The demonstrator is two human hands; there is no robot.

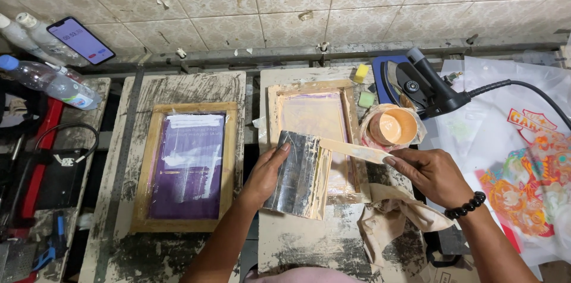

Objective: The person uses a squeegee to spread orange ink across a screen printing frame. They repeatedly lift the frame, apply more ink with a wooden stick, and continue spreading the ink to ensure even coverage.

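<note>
Left hand (266, 175): fingers wrapped over the left edge of a squeegee (298, 173), thumb on top, pressing it flat against the near end of a wooden screen frame (315, 134).
Right hand (433, 174): fingers drawn together, pinching the near end of a flat spatula (352, 150); a dark bead bracelet (466, 206) circles the wrist.
Key relation: the spatula's long axis runs almost level, left to right, from the right hand's fingertips to the squeegee's upper right corner, where its tip meets the blade. The left hand is already on the squeegee; the right hand stands off to its right, joined to it only by the spatula.
Squeegee look: a broad, dull grey rectangle, long axis running away from the person, tilted slightly, with cream paste along its right edge (whether any paste lies underneath cannot be seen).
Spatula look: narrow pale strip, coated in the same cream paste.
Rag (389, 214): crumpled beige cloth below the right hand, on the surface (309, 247).
Second frame (187, 164): to the left on its own board, purple mesh, untouched.
Paste tub (392, 127): round, peach-coloured, beyond the right hand, just right of the near frame.
Farther: a dark iron (416, 87) with a cord, a printed transfer sheet (529, 170) at right, plastic bottles (50, 81) and a phone (80, 40) at far left.
</note>
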